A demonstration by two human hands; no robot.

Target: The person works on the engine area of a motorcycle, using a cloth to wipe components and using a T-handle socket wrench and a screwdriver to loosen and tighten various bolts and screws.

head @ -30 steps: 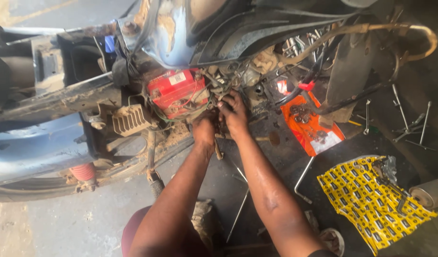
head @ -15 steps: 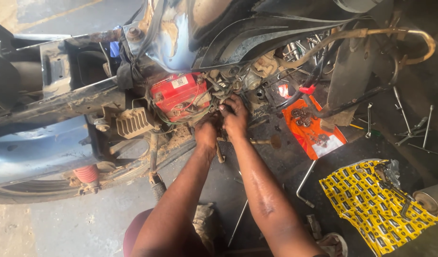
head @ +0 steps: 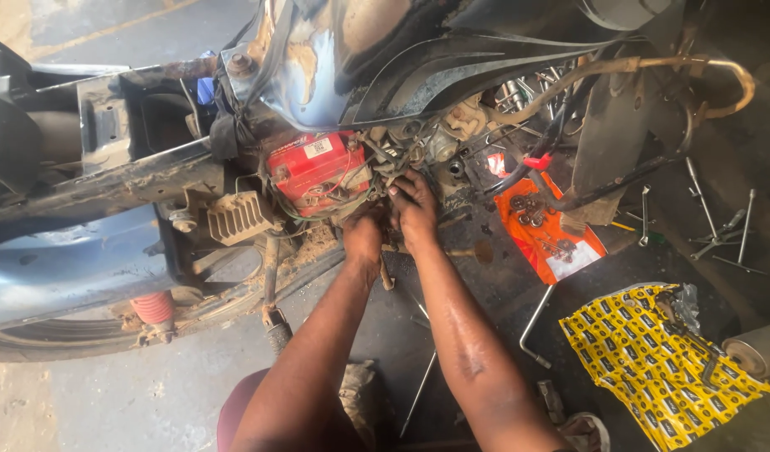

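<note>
Both my hands reach into the exposed frame of a stripped blue motorcycle. My left hand is curled just below a red battery wrapped in loose wires; what its fingers grip is hidden. My right hand presses into the wire bundle and engine parts right of the battery, fingers bent on something I cannot make out. A finned grey metal part hangs left of the battery. A red shock spring shows low on the left.
An orange plastic sheet with small bolts lies on the dark floor to the right. A yellow patterned bag lies further right. Several wrenches and rods are scattered at the far right; a bent rod lies near my right forearm.
The view has shifted slightly. Both hands stay in the same spot by the battery, with only small finger movement.
</note>
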